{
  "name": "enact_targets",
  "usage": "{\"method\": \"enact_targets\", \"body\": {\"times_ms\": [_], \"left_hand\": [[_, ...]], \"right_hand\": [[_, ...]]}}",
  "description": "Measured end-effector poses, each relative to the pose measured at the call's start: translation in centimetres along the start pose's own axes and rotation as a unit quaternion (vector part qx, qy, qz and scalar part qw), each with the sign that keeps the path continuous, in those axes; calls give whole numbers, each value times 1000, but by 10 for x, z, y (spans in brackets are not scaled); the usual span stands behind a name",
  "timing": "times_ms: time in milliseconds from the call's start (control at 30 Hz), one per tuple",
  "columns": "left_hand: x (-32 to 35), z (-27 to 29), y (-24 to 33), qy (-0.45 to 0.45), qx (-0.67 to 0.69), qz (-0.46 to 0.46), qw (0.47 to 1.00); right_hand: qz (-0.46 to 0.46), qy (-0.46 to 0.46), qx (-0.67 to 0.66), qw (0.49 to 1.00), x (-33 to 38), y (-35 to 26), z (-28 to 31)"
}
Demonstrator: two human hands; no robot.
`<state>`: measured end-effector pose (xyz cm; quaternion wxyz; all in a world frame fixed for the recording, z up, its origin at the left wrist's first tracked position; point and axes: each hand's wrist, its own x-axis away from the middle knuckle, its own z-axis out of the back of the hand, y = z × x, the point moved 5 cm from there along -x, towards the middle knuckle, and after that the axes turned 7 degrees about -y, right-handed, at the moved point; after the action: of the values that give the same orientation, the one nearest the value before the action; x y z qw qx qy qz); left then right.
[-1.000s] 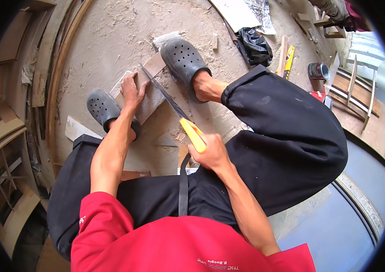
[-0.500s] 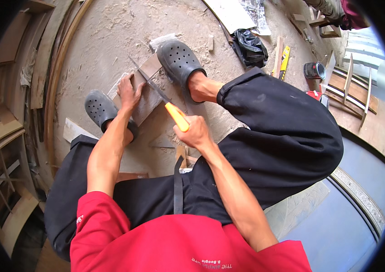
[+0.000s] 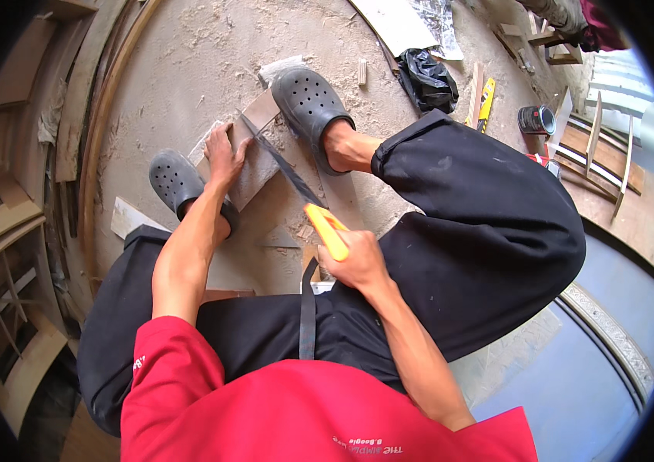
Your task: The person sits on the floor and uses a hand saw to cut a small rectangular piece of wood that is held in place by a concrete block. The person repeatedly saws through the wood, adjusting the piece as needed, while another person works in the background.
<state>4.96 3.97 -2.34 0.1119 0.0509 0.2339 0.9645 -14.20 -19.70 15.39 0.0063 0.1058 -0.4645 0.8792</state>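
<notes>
My right hand point(image 3: 358, 263) is wrapped round the orange-yellow handle of a handsaw point(image 3: 327, 231). The saw's dark blade point(image 3: 290, 171) slants up and left, its far end lying across a wooden board point(image 3: 262, 112). That board rests low between my feet, tilted across the picture. With bent fingers my left hand point(image 3: 224, 156) grips the board just left of the blade. One grey clog point(image 3: 311, 108) is against the board's right end; the other clog point(image 3: 176, 179) is by its left side, behind my left wrist.
Sawdust and scraps lie on the floor point(image 3: 196, 69). Upper right are a black plastic bag point(image 3: 427, 81), a yellow level-like tool point(image 3: 486, 106) and an open can point(image 3: 536, 120). Wooden frames point(image 3: 3, 215) line the left; a blue-grey panel point(image 3: 566, 385) lies lower right.
My right hand has drawn the saw back toward me and to the right, so less blade extends past the board. My left hand stays on the board.
</notes>
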Motion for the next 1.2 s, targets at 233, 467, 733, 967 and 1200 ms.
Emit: {"method": "enact_targets", "body": {"times_ms": [233,467,733,967,1200], "left_hand": [[-6,-4,11,-5,16,-9,1000],[0,-4,6,4,19,-19,1000],[0,-1,3,-13,4,3,1000],[-11,15,-7,-16,14,2,1000],[-16,17,-16,-24,14,40,999]], "right_hand": [[-71,-2,-2,997,-40,21,-13],[-98,-24,-28,995,-37,10,-3],[-143,-44,-20,989,-56,-56,5],[-148,-62,-52,986,-70,-68,-3],[-181,-80,-53,979,-84,-81,-12]]}}
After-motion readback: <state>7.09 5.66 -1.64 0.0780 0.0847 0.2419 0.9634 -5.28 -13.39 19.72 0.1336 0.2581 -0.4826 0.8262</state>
